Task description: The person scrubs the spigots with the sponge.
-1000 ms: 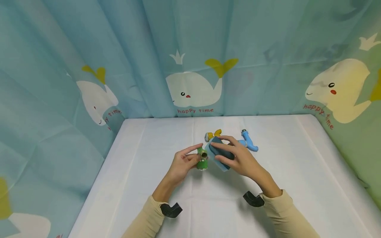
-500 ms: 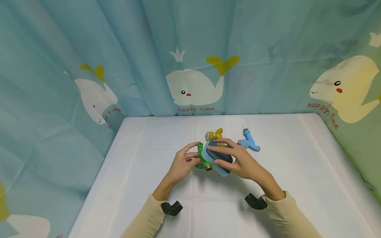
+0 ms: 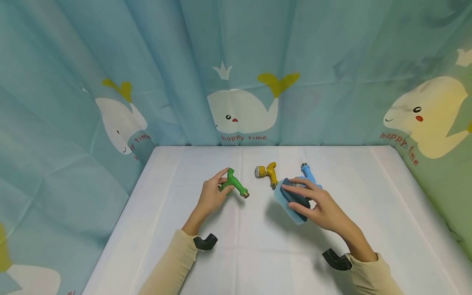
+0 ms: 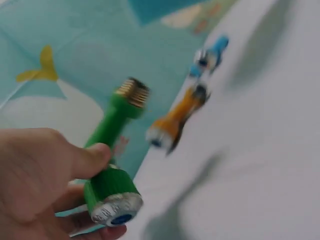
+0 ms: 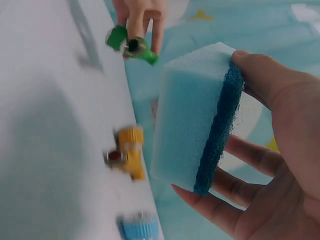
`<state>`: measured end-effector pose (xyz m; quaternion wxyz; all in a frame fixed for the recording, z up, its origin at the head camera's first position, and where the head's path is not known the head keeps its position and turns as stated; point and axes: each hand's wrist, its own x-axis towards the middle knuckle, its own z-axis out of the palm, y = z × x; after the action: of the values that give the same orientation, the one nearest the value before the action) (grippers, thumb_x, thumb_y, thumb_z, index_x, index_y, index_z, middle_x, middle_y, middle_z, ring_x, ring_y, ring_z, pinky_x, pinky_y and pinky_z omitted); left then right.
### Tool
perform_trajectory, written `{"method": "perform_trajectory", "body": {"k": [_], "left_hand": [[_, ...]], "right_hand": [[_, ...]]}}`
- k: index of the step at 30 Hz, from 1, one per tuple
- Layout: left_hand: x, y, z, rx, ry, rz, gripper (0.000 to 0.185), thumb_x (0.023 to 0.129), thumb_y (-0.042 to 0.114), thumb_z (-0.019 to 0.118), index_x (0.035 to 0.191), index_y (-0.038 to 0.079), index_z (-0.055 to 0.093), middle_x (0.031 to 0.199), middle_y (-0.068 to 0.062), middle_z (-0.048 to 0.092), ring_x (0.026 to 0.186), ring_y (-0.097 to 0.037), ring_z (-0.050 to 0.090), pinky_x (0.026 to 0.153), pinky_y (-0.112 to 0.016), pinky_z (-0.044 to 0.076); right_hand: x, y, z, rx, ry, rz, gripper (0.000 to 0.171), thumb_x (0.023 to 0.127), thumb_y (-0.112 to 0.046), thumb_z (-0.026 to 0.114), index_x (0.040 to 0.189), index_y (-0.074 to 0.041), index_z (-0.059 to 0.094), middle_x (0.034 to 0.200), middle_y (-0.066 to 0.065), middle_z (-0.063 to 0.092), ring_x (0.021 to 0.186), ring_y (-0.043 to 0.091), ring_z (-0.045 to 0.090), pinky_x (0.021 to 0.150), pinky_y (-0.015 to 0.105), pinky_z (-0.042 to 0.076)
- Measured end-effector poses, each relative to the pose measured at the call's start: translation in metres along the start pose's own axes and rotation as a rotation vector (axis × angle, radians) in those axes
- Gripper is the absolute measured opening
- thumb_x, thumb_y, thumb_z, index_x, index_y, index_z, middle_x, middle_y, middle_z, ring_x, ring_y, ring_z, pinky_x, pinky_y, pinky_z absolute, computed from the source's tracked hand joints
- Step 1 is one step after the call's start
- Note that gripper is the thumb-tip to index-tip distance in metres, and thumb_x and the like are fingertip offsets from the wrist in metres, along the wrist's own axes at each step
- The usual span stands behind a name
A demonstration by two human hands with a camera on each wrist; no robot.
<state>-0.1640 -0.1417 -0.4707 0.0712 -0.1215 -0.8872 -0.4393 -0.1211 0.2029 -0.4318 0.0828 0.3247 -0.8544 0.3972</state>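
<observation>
A green faucet (image 3: 236, 183) with a brass threaded end is gripped by my left hand (image 3: 212, 196), above the table. In the left wrist view the thumb presses on the body of the green faucet (image 4: 107, 125), beside its round knob. My right hand (image 3: 324, 207) holds a light blue sponge (image 3: 291, 203) with a dark blue scouring layer. Seen from the right wrist, thumb and fingers pinch the sponge (image 5: 187, 120) along its scouring side. The sponge and the green faucet are apart.
A yellow faucet (image 3: 271, 172) lies on the white table (image 3: 177, 246) between the hands, farther back. Behind the right hand lies a blue faucet (image 3: 309, 172), partly covered. A whale-print curtain (image 3: 166, 82) borders the table at the back and sides.
My left hand has moved left with the green faucet and turned it, its threaded end now pointing right. My right hand has drawn right with the sponge, separating the two.
</observation>
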Motion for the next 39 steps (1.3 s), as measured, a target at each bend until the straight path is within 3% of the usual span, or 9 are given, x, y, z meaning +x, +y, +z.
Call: {"method": "perform_trajectory", "body": {"k": [4, 11, 17, 23, 29, 33, 36, 39], "left_hand": [[0.02, -0.01, -0.003, 0.117, -0.074, 0.052, 0.059, 0.092, 0.009, 0.078, 0.145, 0.0, 0.054, 0.108, -0.015, 0.076, 0.081, -0.021, 0.062, 0.075, -0.039, 0.051], [0.046, -0.028, 0.0, 0.167, -0.182, 0.014, 0.058, 0.096, 0.015, 0.074, 0.148, 0.002, 0.052, 0.113, -0.018, 0.073, 0.098, -0.03, 0.066, 0.091, -0.047, 0.053], [0.057, -0.04, 0.004, 0.182, -0.217, 0.025, 0.053, 0.097, 0.014, 0.071, 0.146, 0.001, 0.054, 0.114, -0.018, 0.07, 0.099, -0.03, 0.064, 0.09, -0.047, 0.053], [0.058, -0.047, 0.005, 0.21, -0.181, 0.079, 0.048, 0.095, 0.017, 0.074, 0.138, 0.0, 0.062, 0.112, -0.018, 0.068, 0.102, -0.033, 0.062, 0.09, -0.049, 0.051], [0.051, -0.05, -0.001, 0.193, -0.159, 0.063, 0.069, 0.091, 0.029, 0.08, 0.148, 0.003, 0.052, 0.125, -0.022, 0.066, 0.113, -0.038, 0.06, 0.1, -0.055, 0.047], [0.04, -0.049, -0.013, 0.163, -0.1, 0.062, 0.074, 0.091, 0.032, 0.08, 0.152, 0.005, 0.048, 0.13, -0.023, 0.063, 0.114, -0.04, 0.059, 0.099, -0.057, 0.048], [0.031, -0.048, -0.023, 0.162, -0.051, 0.07, 0.072, 0.092, 0.032, 0.078, 0.153, 0.007, 0.048, 0.13, -0.023, 0.063, 0.11, -0.039, 0.06, 0.094, -0.054, 0.049], [0.022, -0.047, -0.033, 0.166, -0.006, 0.086, 0.07, 0.092, 0.03, 0.078, 0.152, 0.01, 0.05, 0.131, -0.023, 0.062, 0.109, -0.04, 0.06, 0.093, -0.054, 0.049]], "right_hand": [[-0.014, 0.011, -0.014, -0.06, 0.054, 0.034, 0.054, 0.088, -0.01, 0.082, 0.138, -0.023, 0.067, 0.143, 0.007, 0.057, 0.128, 0.035, 0.057, 0.094, 0.019, 0.047], [-0.032, 0.024, -0.027, -0.11, 0.077, 0.093, 0.053, 0.089, -0.01, 0.081, 0.139, -0.022, 0.066, 0.14, 0.008, 0.058, 0.113, 0.023, 0.062, 0.078, 0.033, 0.057], [-0.043, 0.03, -0.033, -0.088, 0.102, 0.117, 0.051, 0.09, -0.009, 0.08, 0.138, -0.019, 0.067, 0.138, 0.01, 0.059, 0.111, 0.013, 0.061, 0.072, 0.027, 0.058], [-0.048, 0.033, -0.035, -0.074, 0.123, 0.126, 0.051, 0.089, -0.007, 0.08, 0.138, -0.017, 0.067, 0.138, 0.01, 0.059, 0.11, 0.006, 0.06, 0.072, 0.023, 0.057], [-0.046, 0.039, -0.039, -0.101, 0.155, 0.124, 0.052, 0.087, -0.005, 0.081, 0.136, -0.014, 0.068, 0.135, 0.01, 0.06, 0.105, 0.007, 0.061, 0.072, 0.022, 0.057], [-0.038, 0.051, -0.053, -0.153, 0.197, 0.133, 0.051, 0.087, -0.005, 0.082, 0.135, -0.011, 0.068, 0.131, 0.014, 0.061, 0.098, 0.014, 0.063, 0.07, 0.018, 0.055], [-0.034, 0.069, -0.065, -0.231, 0.232, 0.186, 0.049, 0.088, -0.01, 0.082, 0.135, -0.007, 0.068, 0.128, 0.024, 0.059, 0.092, 0.029, 0.065, 0.07, 0.033, 0.057], [-0.034, 0.092, -0.074, -0.32, 0.219, 0.291, 0.049, 0.091, -0.019, 0.08, 0.136, -0.005, 0.066, 0.127, 0.033, 0.055, 0.093, 0.049, 0.062, 0.07, 0.058, 0.054]]}}
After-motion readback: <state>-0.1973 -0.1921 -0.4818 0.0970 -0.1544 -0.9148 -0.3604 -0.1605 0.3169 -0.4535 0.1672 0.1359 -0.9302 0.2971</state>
